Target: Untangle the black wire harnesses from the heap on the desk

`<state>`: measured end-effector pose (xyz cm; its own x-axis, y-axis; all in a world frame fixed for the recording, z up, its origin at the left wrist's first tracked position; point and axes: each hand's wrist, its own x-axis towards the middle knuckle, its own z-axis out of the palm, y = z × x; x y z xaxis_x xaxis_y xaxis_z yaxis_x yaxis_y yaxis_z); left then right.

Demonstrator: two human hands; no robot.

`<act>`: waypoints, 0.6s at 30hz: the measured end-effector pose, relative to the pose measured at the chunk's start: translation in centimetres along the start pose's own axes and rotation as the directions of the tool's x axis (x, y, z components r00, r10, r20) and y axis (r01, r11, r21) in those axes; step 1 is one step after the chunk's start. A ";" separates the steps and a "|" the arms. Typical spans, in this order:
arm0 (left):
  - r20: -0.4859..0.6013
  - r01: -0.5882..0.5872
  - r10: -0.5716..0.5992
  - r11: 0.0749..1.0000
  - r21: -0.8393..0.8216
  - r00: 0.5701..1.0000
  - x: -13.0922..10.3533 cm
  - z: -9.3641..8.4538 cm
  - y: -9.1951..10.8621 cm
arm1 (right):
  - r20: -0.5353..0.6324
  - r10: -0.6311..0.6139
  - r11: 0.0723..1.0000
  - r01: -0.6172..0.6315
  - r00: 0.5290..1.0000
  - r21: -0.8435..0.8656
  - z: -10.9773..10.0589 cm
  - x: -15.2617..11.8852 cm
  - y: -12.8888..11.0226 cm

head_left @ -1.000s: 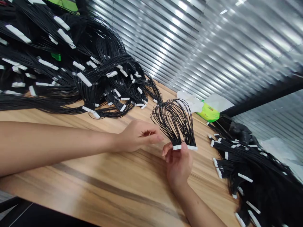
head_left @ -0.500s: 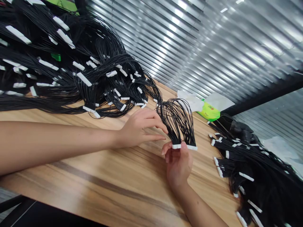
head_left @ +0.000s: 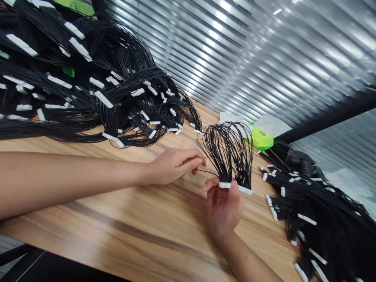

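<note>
My right hand (head_left: 225, 207) grips a wire harness (head_left: 230, 150) by its white connectors, thumb in front. The many thin black wires loop upward from two white connector strips (head_left: 225, 185) that sit side by side. To the left, my left hand (head_left: 180, 166) is closed in a pinch on a thin black wire (head_left: 207, 171) pulled sideways out of the bundle. Its fingertips stay a short way from the connectors. The other wires arch freely above my right hand.
A large heap of black wire harnesses (head_left: 126, 66) with white connectors covers the table's back left. Another pile (head_left: 323, 211) lies at the right. A green and yellow packet (head_left: 261, 137) and white paper (head_left: 235, 119) lie at the back by the corrugated metal wall (head_left: 199, 47). The wooden table (head_left: 141, 227) spans the front.
My left hand has gone from spread fingers beside the wires to a pinch on one wire, drawn out leftward. My right hand and the harness have shifted slightly right and down.
</note>
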<state>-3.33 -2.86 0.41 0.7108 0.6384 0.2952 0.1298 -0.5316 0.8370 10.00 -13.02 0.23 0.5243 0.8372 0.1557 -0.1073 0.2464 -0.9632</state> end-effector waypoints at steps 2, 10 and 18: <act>-0.052 0.116 -0.118 0.992 -0.041 0.992 0.2 0.2 -0.4 | 0.019 -0.015 1.000 0.015 1.000 0.015 0.0 -0.2 -0.1; -0.028 0.061 -0.071 0.964 -0.259 0.997 0.8 0.7 -1.3 | 0.173 -0.063 0.998 0.057 0.983 0.036 0.2 -1.2 -0.5; -0.121 -0.117 0.084 0.947 -0.299 0.989 0.8 0.7 -0.7 | 0.275 -0.031 0.998 0.014 0.961 0.067 0.3 -1.7 -0.3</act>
<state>-2.36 -2.33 -0.23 0.6303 0.6542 0.4180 -0.1665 -0.4120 0.8959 8.90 -14.39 0.32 0.2753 0.9309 0.2401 -0.1566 0.2899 -0.9442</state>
